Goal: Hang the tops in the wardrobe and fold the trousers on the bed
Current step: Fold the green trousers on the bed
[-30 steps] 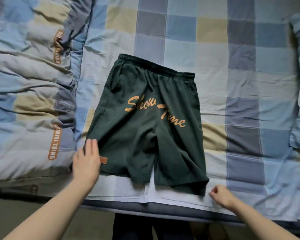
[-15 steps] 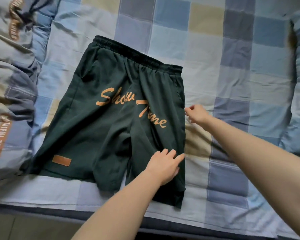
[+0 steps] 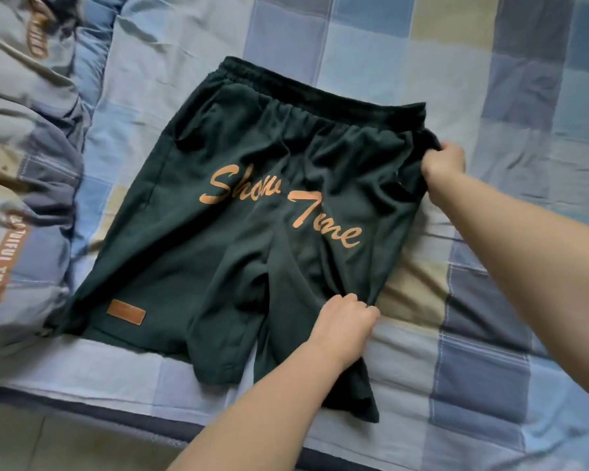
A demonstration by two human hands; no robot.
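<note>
Dark green shorts [image 3: 218, 239] with orange "Show Time" lettering and a brown patch lie spread flat on the checked bed sheet [image 3: 490, 334], waistband away from me. My right hand [image 3: 444, 161] grips the shorts' right edge just below the waistband, fingers curled into the cloth. My left hand [image 3: 346, 321] pinches the outer edge of the right leg lower down, and the fabric bunches a little at both holds.
A rumpled checked duvet [image 3: 21, 185] with orange printed strips is heaped along the left of the bed. The bed's near edge [image 3: 116, 413] runs along the bottom, with pale floor [image 3: 48, 447] below it.
My right hand has moved up the shorts' right edge to near the waistband and closed on it. My left hand, flat on the right leg before, now pinches its edge. The view has come closer.
</note>
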